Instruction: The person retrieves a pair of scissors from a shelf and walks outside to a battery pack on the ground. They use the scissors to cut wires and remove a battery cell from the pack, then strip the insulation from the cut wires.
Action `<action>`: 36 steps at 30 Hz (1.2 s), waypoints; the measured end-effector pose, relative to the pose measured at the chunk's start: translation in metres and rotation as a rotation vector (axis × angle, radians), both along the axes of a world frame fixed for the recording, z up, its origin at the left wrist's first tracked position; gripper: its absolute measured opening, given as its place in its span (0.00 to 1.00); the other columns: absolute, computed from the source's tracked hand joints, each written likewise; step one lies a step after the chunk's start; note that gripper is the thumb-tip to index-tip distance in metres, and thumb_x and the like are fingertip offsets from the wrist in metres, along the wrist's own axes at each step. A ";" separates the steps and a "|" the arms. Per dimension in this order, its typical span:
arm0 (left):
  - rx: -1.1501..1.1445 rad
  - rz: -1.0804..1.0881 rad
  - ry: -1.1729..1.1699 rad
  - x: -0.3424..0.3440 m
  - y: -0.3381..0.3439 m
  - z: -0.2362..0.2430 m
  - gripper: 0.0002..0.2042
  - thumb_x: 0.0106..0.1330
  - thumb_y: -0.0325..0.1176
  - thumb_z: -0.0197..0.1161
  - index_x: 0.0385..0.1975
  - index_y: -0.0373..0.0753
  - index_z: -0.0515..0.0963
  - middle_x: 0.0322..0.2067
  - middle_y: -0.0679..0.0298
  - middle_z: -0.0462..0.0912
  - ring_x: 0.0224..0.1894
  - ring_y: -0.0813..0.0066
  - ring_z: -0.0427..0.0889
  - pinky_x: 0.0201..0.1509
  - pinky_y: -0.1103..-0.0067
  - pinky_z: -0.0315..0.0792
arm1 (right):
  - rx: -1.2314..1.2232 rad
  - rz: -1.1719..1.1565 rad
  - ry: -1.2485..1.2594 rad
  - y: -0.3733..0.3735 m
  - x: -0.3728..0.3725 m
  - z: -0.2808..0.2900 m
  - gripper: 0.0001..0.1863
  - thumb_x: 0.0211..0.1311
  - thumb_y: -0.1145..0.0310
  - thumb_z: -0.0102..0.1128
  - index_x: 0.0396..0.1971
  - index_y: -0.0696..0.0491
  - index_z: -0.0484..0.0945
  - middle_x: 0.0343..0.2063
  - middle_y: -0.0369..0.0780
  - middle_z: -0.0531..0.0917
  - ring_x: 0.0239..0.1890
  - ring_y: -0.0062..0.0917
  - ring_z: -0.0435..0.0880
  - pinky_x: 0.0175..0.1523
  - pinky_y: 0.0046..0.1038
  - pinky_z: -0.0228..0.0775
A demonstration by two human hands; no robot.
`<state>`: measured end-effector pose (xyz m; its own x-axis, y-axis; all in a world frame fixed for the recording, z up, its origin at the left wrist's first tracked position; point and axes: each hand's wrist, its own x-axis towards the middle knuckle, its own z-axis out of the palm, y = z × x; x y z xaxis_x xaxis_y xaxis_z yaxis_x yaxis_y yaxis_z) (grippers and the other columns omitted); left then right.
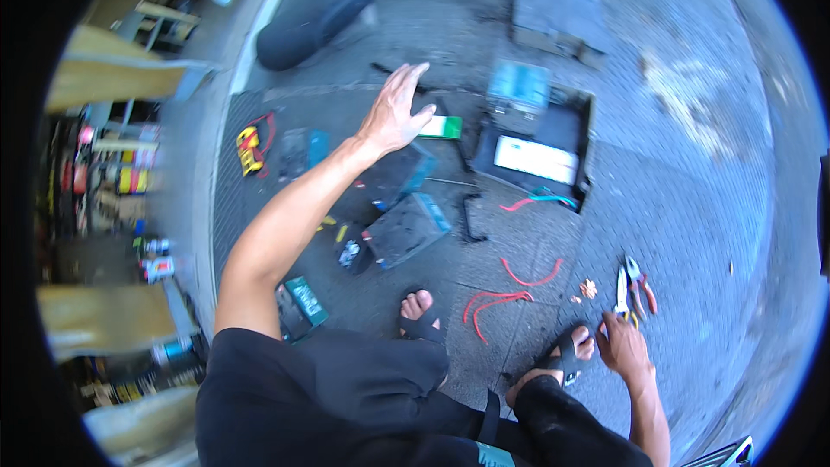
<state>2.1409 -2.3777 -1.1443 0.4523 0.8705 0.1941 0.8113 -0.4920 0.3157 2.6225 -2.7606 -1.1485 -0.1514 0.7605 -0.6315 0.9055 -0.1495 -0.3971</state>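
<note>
My left hand [396, 114] stretches far forward with thumb and fingers apart. Beside its thumb is a green-and-white block [443, 127]; I cannot tell whether they touch. Low on the right, my right hand [624, 346] has its fingers curled over the handles of scissors [622, 292], whose blades point away from me. Red-handled pliers [641, 284] lie right next to them. Dark box-shaped batteries with teal tops, one of them a nearer battery [406, 232], sit on the floor under and beside my left arm.
An open black case [584, 143] holds a white-topped block [536, 160] and a blue-topped battery [519, 91]. Red wires [497, 297] lie before my feet. A yellow multimeter [249, 151] is on the left, near shelves. A dark motorcycle seat [316, 22] lies farther off.
</note>
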 end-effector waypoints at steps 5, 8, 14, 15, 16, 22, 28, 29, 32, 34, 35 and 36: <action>-0.083 0.595 0.016 -0.157 -0.053 0.003 0.39 0.65 0.41 0.77 0.74 0.32 0.70 0.68 0.41 0.79 0.74 0.44 0.76 0.79 0.60 0.69 | -0.131 0.058 -0.046 0.003 -0.007 0.013 0.18 0.70 0.66 0.67 0.55 0.57 0.78 0.46 0.54 0.88 0.52 0.54 0.88 0.54 0.51 0.81; -0.241 0.683 0.007 -0.191 -0.108 -0.010 0.44 0.63 0.46 0.80 0.73 0.26 0.69 0.66 0.38 0.81 0.69 0.44 0.81 0.75 0.61 0.74 | -0.139 0.102 -0.080 0.012 -0.014 0.019 0.22 0.70 0.66 0.67 0.60 0.58 0.78 0.48 0.54 0.88 0.53 0.53 0.88 0.56 0.50 0.81; -0.470 0.560 0.015 -0.120 -0.150 -0.042 0.64 0.52 0.59 0.85 0.80 0.22 0.56 0.75 0.33 0.68 0.79 0.43 0.68 0.83 0.62 0.62 | -0.021 0.201 -0.039 0.042 -0.036 0.024 0.23 0.71 0.67 0.66 0.61 0.60 0.79 0.42 0.56 0.88 0.48 0.55 0.88 0.54 0.52 0.79; -0.516 0.554 0.089 -0.106 -0.142 -0.040 0.66 0.51 0.59 0.85 0.80 0.21 0.55 0.76 0.31 0.66 0.79 0.42 0.68 0.84 0.61 0.62 | -0.018 0.252 -0.101 0.047 -0.041 0.025 0.22 0.70 0.66 0.66 0.60 0.60 0.78 0.42 0.56 0.88 0.49 0.54 0.88 0.55 0.51 0.78; -0.573 0.546 0.104 -0.093 -0.132 -0.038 0.64 0.49 0.56 0.86 0.78 0.20 0.57 0.74 0.30 0.67 0.77 0.40 0.70 0.81 0.60 0.67 | 0.001 0.290 -0.109 0.052 -0.046 0.027 0.22 0.70 0.66 0.66 0.60 0.59 0.78 0.43 0.55 0.88 0.49 0.54 0.88 0.56 0.51 0.78; -0.605 0.390 0.290 -0.071 -0.099 -0.017 0.57 0.46 0.48 0.84 0.71 0.17 0.62 0.67 0.30 0.74 0.71 0.39 0.76 0.76 0.59 0.73 | 0.139 0.303 -0.036 0.068 -0.076 0.039 0.19 0.69 0.67 0.65 0.55 0.59 0.78 0.41 0.53 0.88 0.47 0.50 0.89 0.53 0.49 0.80; -0.708 0.237 0.487 -0.073 -0.041 0.019 0.54 0.39 0.51 0.85 0.65 0.19 0.71 0.64 0.37 0.79 0.65 0.47 0.83 0.69 0.64 0.79 | 0.286 0.063 0.165 0.079 -0.088 0.053 0.18 0.71 0.68 0.65 0.55 0.61 0.80 0.38 0.56 0.88 0.41 0.56 0.89 0.47 0.52 0.81; -0.840 0.243 0.489 -0.072 -0.031 0.033 0.53 0.39 0.51 0.85 0.63 0.18 0.73 0.64 0.37 0.80 0.64 0.48 0.83 0.68 0.65 0.79 | 0.307 0.039 0.197 0.082 -0.090 0.054 0.18 0.71 0.68 0.65 0.56 0.61 0.80 0.39 0.56 0.88 0.42 0.56 0.89 0.48 0.52 0.81; -0.773 0.129 0.545 -0.055 -0.033 0.078 0.53 0.40 0.49 0.85 0.66 0.21 0.72 0.64 0.38 0.79 0.68 0.47 0.80 0.73 0.63 0.74 | 0.271 -0.181 0.402 0.091 -0.100 0.055 0.17 0.74 0.67 0.65 0.55 0.62 0.83 0.40 0.56 0.91 0.43 0.51 0.92 0.50 0.46 0.84; -0.682 0.007 0.525 -0.041 -0.053 0.113 0.53 0.40 0.46 0.85 0.68 0.23 0.70 0.64 0.40 0.78 0.70 0.46 0.77 0.76 0.64 0.71 | 0.118 -0.409 0.619 0.100 -0.113 0.053 0.21 0.75 0.63 0.68 0.58 0.62 0.83 0.39 0.52 0.93 0.42 0.36 0.95 0.53 0.37 0.85; -0.618 -0.045 0.560 -0.029 -0.063 0.129 0.52 0.39 0.47 0.83 0.68 0.27 0.71 0.63 0.45 0.79 0.69 0.48 0.77 0.73 0.60 0.74 | -0.013 -0.450 0.683 0.105 -0.117 0.052 0.26 0.78 0.63 0.67 0.66 0.65 0.78 0.46 0.50 0.92 0.51 0.34 0.93 0.57 0.34 0.85; -0.585 -0.097 0.574 -0.017 -0.073 0.143 0.53 0.39 0.46 0.83 0.69 0.27 0.70 0.63 0.45 0.78 0.68 0.48 0.77 0.73 0.60 0.74 | -0.136 -0.602 0.893 0.111 -0.128 0.050 0.30 0.78 0.62 0.67 0.70 0.66 0.73 0.51 0.51 0.90 0.54 0.35 0.92 0.59 0.33 0.84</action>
